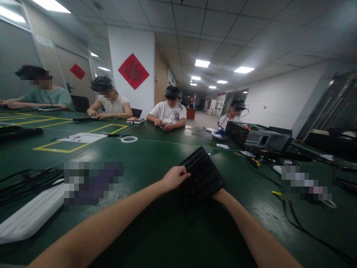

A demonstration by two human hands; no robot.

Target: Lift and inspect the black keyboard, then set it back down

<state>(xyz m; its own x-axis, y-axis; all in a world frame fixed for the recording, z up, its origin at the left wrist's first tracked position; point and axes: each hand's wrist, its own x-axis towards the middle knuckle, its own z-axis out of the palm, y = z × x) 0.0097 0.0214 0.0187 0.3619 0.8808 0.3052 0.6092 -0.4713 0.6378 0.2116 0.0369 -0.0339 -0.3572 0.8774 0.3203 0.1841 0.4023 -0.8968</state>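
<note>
A black tray-like panel (203,175), its face divided by a grid of ridges, is tilted up in front of me above the green table. My left hand (176,176) is closed at its left side, with curled fingertips lying over the gridded face. From the lower right, my right hand (219,194) reaches behind the panel. Only the base of that hand and the wrist show; its fingers are hidden. Whether anything small is pinched in my left fingers is too blurred to tell.
A white elongated object (33,214) and black cables (25,182) lie on the left. An opened computer case (259,137) stands at right, with cables (292,216) nearer me. A white ring (129,139) lies farther off. Several people in headsets sit around the table.
</note>
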